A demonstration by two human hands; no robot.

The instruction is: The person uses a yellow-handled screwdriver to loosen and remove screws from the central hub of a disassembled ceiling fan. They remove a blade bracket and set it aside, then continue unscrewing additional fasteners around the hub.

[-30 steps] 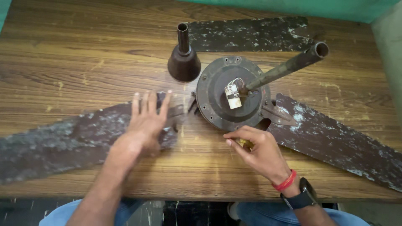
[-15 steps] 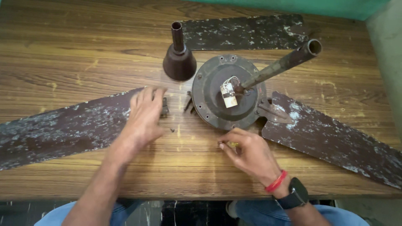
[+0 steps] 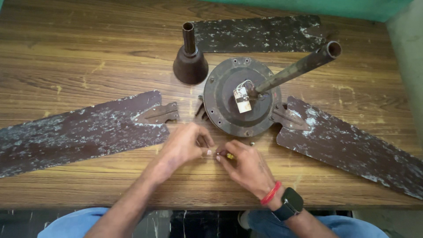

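Left hand lifted off the loose fan blade and brought against right hand near the table edge, below the motor housing. Both grips pinched shut around a small yellow-handled tool and a tiny part, likely a screw.
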